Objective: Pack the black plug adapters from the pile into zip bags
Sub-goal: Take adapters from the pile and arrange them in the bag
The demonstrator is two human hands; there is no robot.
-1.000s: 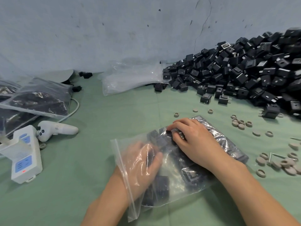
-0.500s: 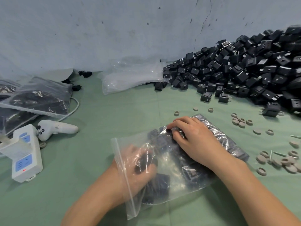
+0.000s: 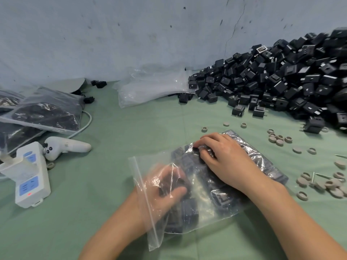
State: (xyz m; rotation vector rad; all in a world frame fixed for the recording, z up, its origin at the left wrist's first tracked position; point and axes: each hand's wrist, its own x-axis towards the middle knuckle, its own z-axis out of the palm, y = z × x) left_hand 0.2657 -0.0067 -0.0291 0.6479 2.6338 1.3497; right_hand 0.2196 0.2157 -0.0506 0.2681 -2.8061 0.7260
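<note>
Centre-low on the green cloth tabletop [image 3: 112, 166]: one clear, crinkled zip bag [image 3: 231, 205], part-filled with blocky black plug adapters [image 3: 189, 212]. The left hand [image 3: 165, 190] sat inside it, fingers curled round plug adapters. The right hand [image 3: 225, 160] lay on top, fingertips bent onto the film; pinch uncertain. Upper right: one heaped pile [image 3: 281, 81]. Left edge: two filled bags [image 3: 47, 111].

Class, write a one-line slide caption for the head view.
Left hand inside the zip bag grips a black adapter; right hand holds the bag from outside, adapter pile behind.

Green cloth table [image 3: 112, 128] — adapter pile [image 3: 281, 81], filled bags [image 3: 47, 111], power strip [image 3: 32, 177], grey rings [image 3: 279, 138].
</note>
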